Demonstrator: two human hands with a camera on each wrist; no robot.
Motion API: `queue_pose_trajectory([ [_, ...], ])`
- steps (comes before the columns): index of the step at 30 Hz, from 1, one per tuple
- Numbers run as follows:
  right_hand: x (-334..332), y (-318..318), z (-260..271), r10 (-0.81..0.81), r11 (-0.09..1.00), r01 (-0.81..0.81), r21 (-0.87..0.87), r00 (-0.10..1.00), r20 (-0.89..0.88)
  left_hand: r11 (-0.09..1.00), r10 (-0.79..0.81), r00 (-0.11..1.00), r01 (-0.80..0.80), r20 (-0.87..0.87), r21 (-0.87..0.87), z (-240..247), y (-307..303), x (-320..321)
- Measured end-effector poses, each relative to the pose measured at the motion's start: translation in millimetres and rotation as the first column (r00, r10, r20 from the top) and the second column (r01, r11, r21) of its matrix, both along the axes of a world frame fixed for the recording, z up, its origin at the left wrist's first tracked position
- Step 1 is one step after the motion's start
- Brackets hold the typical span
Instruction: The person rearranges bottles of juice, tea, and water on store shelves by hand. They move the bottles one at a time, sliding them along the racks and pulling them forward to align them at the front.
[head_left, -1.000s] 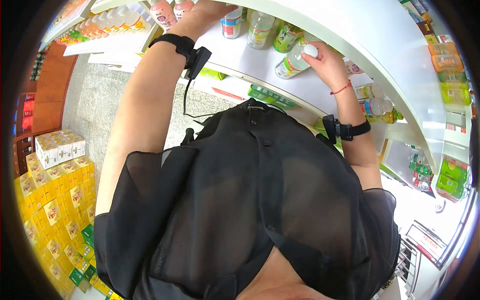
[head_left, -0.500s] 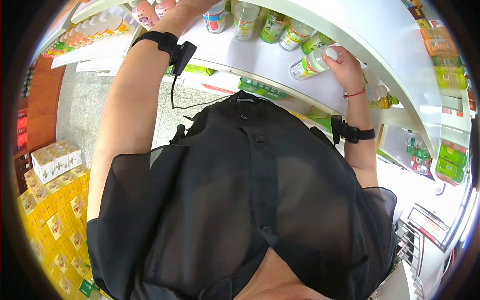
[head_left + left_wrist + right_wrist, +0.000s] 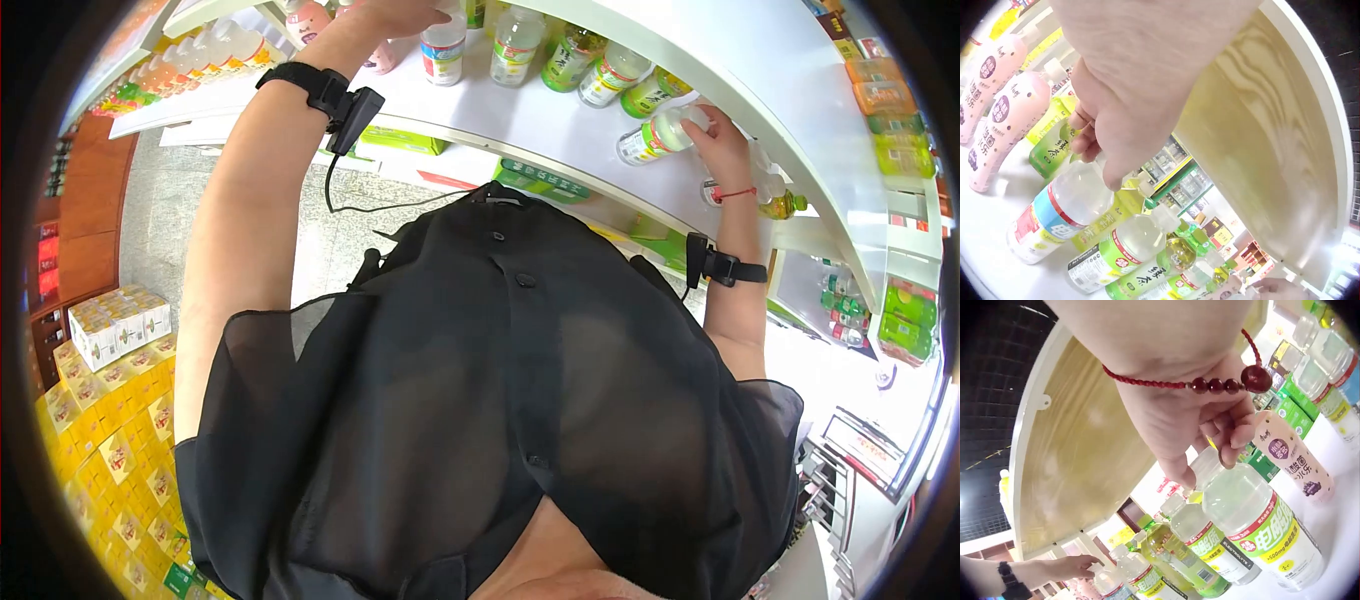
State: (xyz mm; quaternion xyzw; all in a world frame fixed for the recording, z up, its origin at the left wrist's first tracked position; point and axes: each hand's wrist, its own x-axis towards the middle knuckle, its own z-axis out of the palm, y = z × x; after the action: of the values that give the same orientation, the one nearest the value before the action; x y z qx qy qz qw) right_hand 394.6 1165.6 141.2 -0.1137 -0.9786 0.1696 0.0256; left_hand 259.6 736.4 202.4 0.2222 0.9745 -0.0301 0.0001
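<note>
While a white shelf (image 3: 470,115) lies below, the right hand (image 3: 722,148) has its grip clamped on the top of a green-label bottle (image 3: 652,137), tilted near the shelf's front; the left hand (image 3: 1125,115) meets an upright blue-label bottle's (image 3: 1054,215) top, grip too hidden to tell; a red bracelet (image 3: 1231,386) rings the right wrist.

The head view looks steeply down from above over the black shirt (image 3: 520,340), wide and rounded, with the shelf (image 3: 530,120) near its top edge; the left wrist view sits close behind the left hand (image 3: 1132,112) and faces, tilted, into the row of bottles (image 3: 1119,253); the right wrist view looks as closely past the right hand (image 3: 1175,428); all three share bottles; each wrist view catches the other hand far off.
</note>
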Motion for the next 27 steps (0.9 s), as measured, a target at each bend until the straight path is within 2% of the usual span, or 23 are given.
queue_pose_trajectory([
  [1,0,0,-2,-0.015,0.999,0.015,-0.031,1.0,0.004,0.994,-0.097,0.995,0.096,-0.023,-0.056,-3,-7,-4],
  [2,1,0,-4,-0.033,0.998,0.034,-0.061,0.999,0.01,0.992,-0.12,0.993,0.119,-0.02,-0.05,-5,-10,-9],
  [11,14,-15,-14,-0.125,0.975,0.098,-0.201,0.984,-0.124,0.989,-0.14,0.99,0.14,-0.002,0.054,10,-30,-10],
  [15,21,-24,-14,-0.167,0.978,0.142,-0.155,0.972,-0.164,0.983,-0.163,0.987,0.163,-0.002,0.086,2,-37,-27],
  [16,22,-25,-18,-0.177,0.971,0.141,-0.191,0.966,-0.188,0.981,-0.17,0.985,0.169,-0.001,0.094,-2,-40,-32],
  [18,27,-19,-22,-0.234,0.962,0.192,-0.196,0.947,-0.221,0.976,-0.179,0.984,0.178,-0.003,0.129,-12,-46,-46],
  [20,34,-7,-24,-0.236,0.936,0.127,-0.328,0.917,-0.321,0.971,-0.184,0.983,0.183,-0.004,0.157,-19,-46,-55],
  [21,41,9,-15,-0.263,0.937,0.161,-0.311,0.909,-0.323,0.969,-0.185,0.983,0.184,-0.008,0.162,-20,-47,-57],
  [22,47,21,-7,-0.317,0.948,0.292,-0.124,0.891,-0.324,0.971,-0.18,0.984,0.179,-0.007,0.158,-22,-46,-59],
  [23,49,30,-4,-0.361,0.914,0.402,0.062,0.872,-0.331,0.973,-0.172,0.985,0.17,-0.004,0.156,-25,-48,-59],
  [24,50,53,-4,-0.366,0.911,0.407,0.063,0.87,-0.33,0.972,-0.178,0.984,0.176,-0.004,0.157,-25,-47,-61],
  [26,59,114,-2,-0.242,0.8,0.362,0.479,0.924,-0.296,0.997,-0.06,0.995,0.057,0.077,0.044,-26,-50,-65],
  [27,64,127,0,-0.241,0.801,0.361,0.477,0.924,-0.296,0.998,-0.058,0.995,0.055,0.076,0.042,-30,-52,-69],
])
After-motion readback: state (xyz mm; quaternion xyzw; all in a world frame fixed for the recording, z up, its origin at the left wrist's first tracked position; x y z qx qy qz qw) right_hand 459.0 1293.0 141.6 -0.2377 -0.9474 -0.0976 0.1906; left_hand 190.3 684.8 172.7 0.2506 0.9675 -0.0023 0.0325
